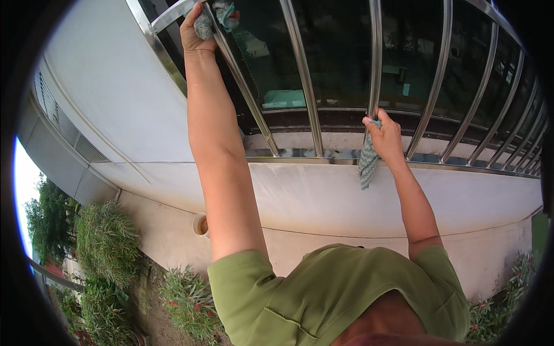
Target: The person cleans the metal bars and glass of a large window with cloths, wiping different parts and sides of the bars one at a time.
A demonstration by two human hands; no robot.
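Observation:
My left hand (193, 32) is raised at the top left, gripping a grey and teal cloth (203, 25) against a stainless steel bar (237, 75) of a window grille. Part of that cloth shows on the bar's other side, and some of my fingers are hidden behind it. Lower down, my right hand (386, 135) closes around another upright bar (375, 56) just above the bottom rail (342, 158). A teal and grey zigzag-patterned cloth (368, 164) is in its grip, and the loose end hangs down over the rail.
Dark window glass (337, 56) lies behind the grille. Beneath it, a white wall (311, 194) meets a concrete walkway (160, 229). A pale bucket (200, 225) stands by the wall, partly hidden by my left arm. Flowering shrubs (190, 298) border the walkway. A louvred vent (65, 121) is at left.

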